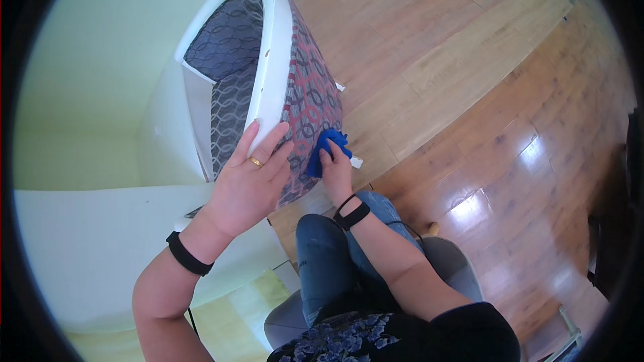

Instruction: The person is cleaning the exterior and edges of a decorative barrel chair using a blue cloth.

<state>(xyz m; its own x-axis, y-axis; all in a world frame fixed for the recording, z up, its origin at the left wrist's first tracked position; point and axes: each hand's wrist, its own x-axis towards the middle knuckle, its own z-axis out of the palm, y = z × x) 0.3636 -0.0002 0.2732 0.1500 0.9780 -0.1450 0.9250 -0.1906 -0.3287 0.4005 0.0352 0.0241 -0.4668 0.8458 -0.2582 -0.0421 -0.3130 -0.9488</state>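
In front of me stands an upholstered chair (pixel 304 70) with a thick white rim (pixel 274 55) and a grey, black and red ring pattern on its outer side. My left hand (pixel 254 181) lies over the near end of the rim, its fingers apart and its thumb hidden. A gold ring is on one finger. My right hand (pixel 336 171) pinches a crumpled blue cloth (pixel 329 148) against the patterned outer side, low down near a white foot (pixel 356 162). Dark patterned fabric (pixel 229 35) lines the inside of the chair. The rim's paint is chipped in places.
A pale wall (pixel 100 60) rises behind the chair, and a white surface (pixel 115 241) lies at left. Wood-plank floor (pixel 453 85) extends to the right, with glare spots. I sit on a grey seat (pixel 455 261). Dark furniture (pixel 611 241) stands at the far right.
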